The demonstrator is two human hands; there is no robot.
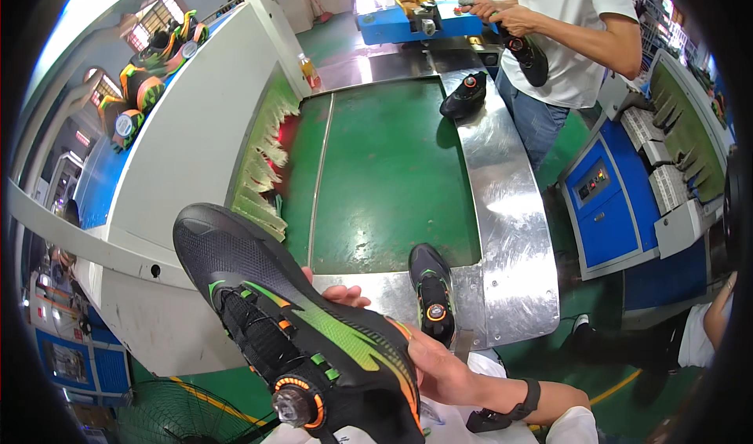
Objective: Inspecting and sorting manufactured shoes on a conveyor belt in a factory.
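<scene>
A black sneaker (pixel 318 322) with green and orange trim and a round dial hangs large in front of me, tilted, its toe to the upper left. My right hand (pixel 441 372), with a dark band on the wrist, grips its side near the heel, the thumb pressed on the edge. Behind the shoe, the fingertips of my left hand (pixel 343 294) show along the far side, curled against it; the rest of that hand is hidden. Another matching sneaker (pixel 431 291) rests at the near end of the metal-edged table (pixel 510 232), close to my right hand.
Farther along the table's right rim lies a third sneaker (pixel 465 97). A co-worker (pixel 569 40) at the back holds a sneaker beside a blue machine (pixel 392 24). A white machine (pixel 188 122) with a fringed opening stands left; a blue-and-white one (pixel 608 201) stands right.
</scene>
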